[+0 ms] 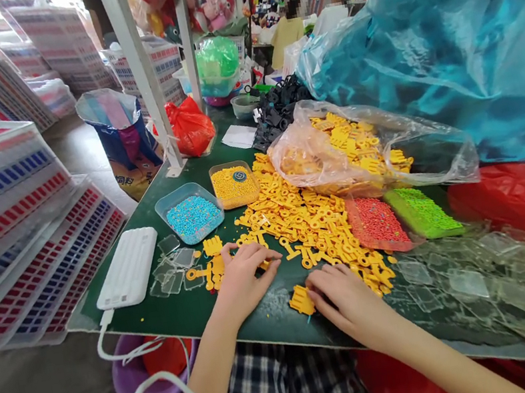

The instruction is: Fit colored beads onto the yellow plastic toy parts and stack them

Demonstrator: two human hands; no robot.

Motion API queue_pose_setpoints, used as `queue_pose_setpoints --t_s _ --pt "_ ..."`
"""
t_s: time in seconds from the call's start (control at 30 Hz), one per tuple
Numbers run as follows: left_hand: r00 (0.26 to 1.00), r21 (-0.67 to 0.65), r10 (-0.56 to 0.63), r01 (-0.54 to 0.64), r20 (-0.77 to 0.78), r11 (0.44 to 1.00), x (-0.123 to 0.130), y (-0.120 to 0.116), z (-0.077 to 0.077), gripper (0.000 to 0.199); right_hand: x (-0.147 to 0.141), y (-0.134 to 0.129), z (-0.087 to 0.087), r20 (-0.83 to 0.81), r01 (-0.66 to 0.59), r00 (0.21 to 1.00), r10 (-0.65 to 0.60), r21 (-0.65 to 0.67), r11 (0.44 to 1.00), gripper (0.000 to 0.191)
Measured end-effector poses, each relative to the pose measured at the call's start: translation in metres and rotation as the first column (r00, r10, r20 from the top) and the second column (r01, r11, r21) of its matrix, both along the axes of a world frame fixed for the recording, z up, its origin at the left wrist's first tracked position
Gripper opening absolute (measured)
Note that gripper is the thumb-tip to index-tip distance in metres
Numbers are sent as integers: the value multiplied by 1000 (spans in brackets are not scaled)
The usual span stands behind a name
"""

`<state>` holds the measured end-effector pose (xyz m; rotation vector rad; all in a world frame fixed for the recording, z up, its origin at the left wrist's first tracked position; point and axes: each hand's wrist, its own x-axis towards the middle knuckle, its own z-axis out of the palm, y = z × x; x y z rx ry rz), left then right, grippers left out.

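My left hand lies over a few yellow plastic parts on the green table, its fingers stretched out and apart. By its fingertips, a yellow part with a ring end and other loose ones lie to the left. My right hand is closed at the table's front, thumb and fingers at the edge of a small yellow hand-shaped plastic part. A thin bluish bit shows under that part. Beyond both hands spreads a heap of yellow plastic parts. My right fingertips are partly hidden.
Trays of blue beads, yellow beads, red beads and green beads surround the heap. Clear plastic squares lie right. A white power bank with a cable sits left. A bag of yellow parts stands behind.
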<state>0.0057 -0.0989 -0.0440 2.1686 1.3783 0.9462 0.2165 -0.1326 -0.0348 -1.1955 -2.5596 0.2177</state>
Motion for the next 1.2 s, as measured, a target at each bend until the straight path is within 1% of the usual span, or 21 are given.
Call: queue_pose_setpoints --t_s 0.1,0.2,0.27,0.33,0.4,0.43,0.47,0.57,0.63,0.67,0.7,0.8,0.83,0.93,1.03,1.1,1.17,1.2 --pt "1000 -32 -19 19 8 999 1 -1 3 7 0 3 6 -4 42 999 -42 18 999 19" --pt "1000 -22 4 -4 20 1000 0 1 2 7 -10 10 9 1 102 995 -102 -1 995 22" --pt "998 -13 30 -29 46 999 -1 2 -1 7 -17 15 8 12 124 992 -124 28 992 27" --pt "996 -15 45 -44 75 999 -1 3 -3 7 -21 21 7 31 120 992 -123 80 990 35" --pt "994 -24 50 -48 97 999 -1 3 -4 6 -20 28 7 58 80 995 -85 83 993 40" --pt "993 -33 51 -48 105 998 -1 3 -4 6 -18 31 7 64 47 997 -52 65 997 39" --pt "992 -46 54 -49 113 998 -1 3 -3 6 -15 34 9 61 5 998 -7 41 999 35" --pt "986 -110 79 -63 147 992 -1 2 0 8 -5 42 12 11 -128 992 128 3 992 11" --pt "981 -163 95 -66 172 984 -1 2 1 11 0 44 10 -7 -184 983 184 -4 983 25" --pt "977 -191 98 -61 188 980 0 1 1 12 1 44 8 -7 -195 981 195 -9 981 28" --pt "973 -218 99 -52 208 975 0 1 2 14 1 43 6 -4 -198 980 198 -16 980 25" --pt "956 -281 105 -25 274 959 0 1 1 16 -5 40 -4 -16 -179 984 179 -41 983 6" --pt "953 -293 109 -23 283 956 0 2 1 17 -8 39 -6 -32 -167 986 166 -45 985 9" --pt "967 -299 83 -7 243 954 -1 3 0 19 -12 39 -10 -89 -129 988 124 -48 991 17" --pt "990 -285 -30 69 140 956 -1 5 1 18 -9 43 -11 -110 -99 989 95 -39 994 20" --pt "993 -285 -102 115 60 951 0 6 3 18 -6 45 -11 -99 -81 992 79 -14 997 28" --pt "990 -278 -137 125 -23 953 2 8 4 17 -3 47 -12 -83 -69 994 69 12 998 35" --pt "988 -265 -145 124 -61 956 4 9 4 16 -2 48 -12 -78 -66 995 68 22 998 34"
